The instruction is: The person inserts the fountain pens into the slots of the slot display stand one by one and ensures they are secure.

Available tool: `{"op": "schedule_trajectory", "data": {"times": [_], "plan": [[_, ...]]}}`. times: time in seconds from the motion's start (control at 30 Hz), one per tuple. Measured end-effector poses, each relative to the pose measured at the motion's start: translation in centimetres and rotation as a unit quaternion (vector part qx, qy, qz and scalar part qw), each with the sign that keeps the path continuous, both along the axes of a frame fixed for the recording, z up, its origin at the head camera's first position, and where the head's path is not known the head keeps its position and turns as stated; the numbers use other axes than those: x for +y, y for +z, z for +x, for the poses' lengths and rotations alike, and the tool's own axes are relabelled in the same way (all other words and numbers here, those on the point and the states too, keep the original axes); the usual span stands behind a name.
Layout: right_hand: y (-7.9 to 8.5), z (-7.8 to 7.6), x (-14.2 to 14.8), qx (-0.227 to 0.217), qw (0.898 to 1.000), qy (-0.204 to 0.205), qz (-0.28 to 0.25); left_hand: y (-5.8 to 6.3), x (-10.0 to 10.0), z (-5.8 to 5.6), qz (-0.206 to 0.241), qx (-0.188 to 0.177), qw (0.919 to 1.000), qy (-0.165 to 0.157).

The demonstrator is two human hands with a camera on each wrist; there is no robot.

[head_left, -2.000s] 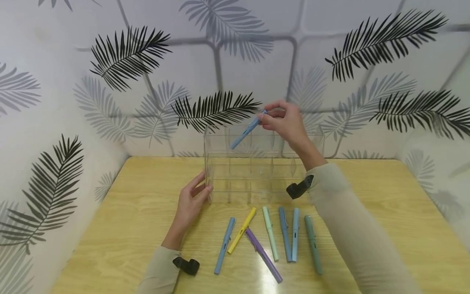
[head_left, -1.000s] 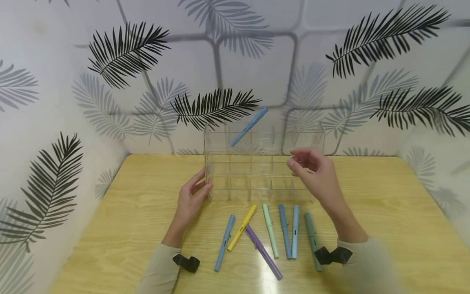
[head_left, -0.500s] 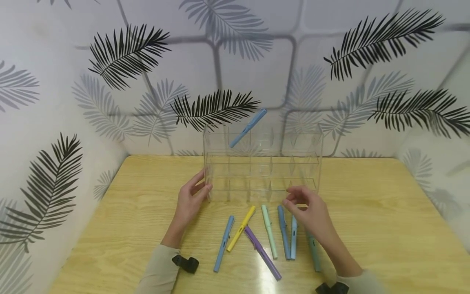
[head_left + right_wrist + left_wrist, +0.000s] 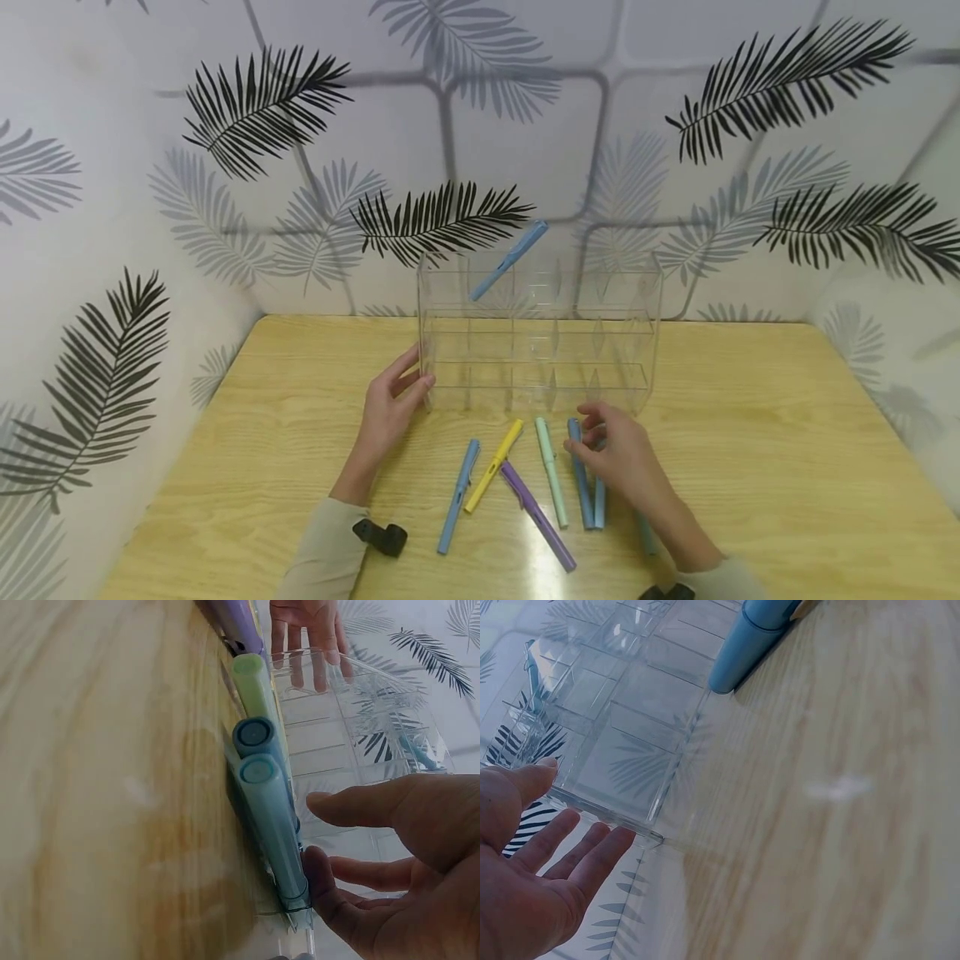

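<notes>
My left hand (image 4: 390, 408) holds the left side of a transparent plastic pen rack (image 4: 536, 333), thumb in front and fingers along the outside. A blue pen (image 4: 508, 262) lies slanted on the rack's top tier. Over the pens at right hovers my right hand (image 4: 618, 454), thumb apart from the fingers and nothing between them. It is nearest a dark blue pen (image 4: 581, 475) and a light blue pen (image 4: 271, 825); a fingertip looks close to the latter, contact uncertain. The hand partly hides that pen and a green pen (image 4: 647, 533).
Left of these on the wooden table (image 4: 247, 467) lie a mint pen (image 4: 552, 472), a purple pen (image 4: 537, 517), a yellow pen (image 4: 493, 467) and another blue pen (image 4: 458, 497). Yellow and purple touch or nearly touch. A leaf-patterned wall (image 4: 517, 150) rises behind the rack.
My right hand let go of the blue pen on the rack's top tier, then came down and towards me over the pens on the table. The left hand stayed on the rack.
</notes>
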State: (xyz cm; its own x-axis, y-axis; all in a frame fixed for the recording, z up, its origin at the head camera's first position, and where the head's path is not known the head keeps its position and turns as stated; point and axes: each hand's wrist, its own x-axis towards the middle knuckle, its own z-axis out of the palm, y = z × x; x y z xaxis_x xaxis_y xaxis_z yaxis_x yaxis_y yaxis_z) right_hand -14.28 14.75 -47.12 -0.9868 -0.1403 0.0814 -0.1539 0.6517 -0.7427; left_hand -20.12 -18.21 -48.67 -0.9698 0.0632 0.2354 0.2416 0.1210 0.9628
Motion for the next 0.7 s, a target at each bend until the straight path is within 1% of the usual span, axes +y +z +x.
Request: {"op": "schedule_trajectory", "data": {"times": [0.2,0.27,0.47,0.7], "plan": [[-0.3,-0.3,-0.6,-0.022,0.999,0.009,0.041,0.0,0.0,0.0,0.002,0.004,1.0000,-0.001],[-0.2,-0.3,-0.8,-0.023,0.998,0.014,0.049,0.0,0.0,0.0,0.003,0.003,1.0000,0.000],[0.2,-0.2,-1.2,-0.021,0.998,0.016,0.060,0.0,0.0,0.0,0.001,-0.002,1.0000,0.004],[0.2,-0.4,-1.0,-0.034,0.997,0.021,0.064,-0.1,0.1,-0.1,-0.002,0.002,1.0000,0.004]]}}
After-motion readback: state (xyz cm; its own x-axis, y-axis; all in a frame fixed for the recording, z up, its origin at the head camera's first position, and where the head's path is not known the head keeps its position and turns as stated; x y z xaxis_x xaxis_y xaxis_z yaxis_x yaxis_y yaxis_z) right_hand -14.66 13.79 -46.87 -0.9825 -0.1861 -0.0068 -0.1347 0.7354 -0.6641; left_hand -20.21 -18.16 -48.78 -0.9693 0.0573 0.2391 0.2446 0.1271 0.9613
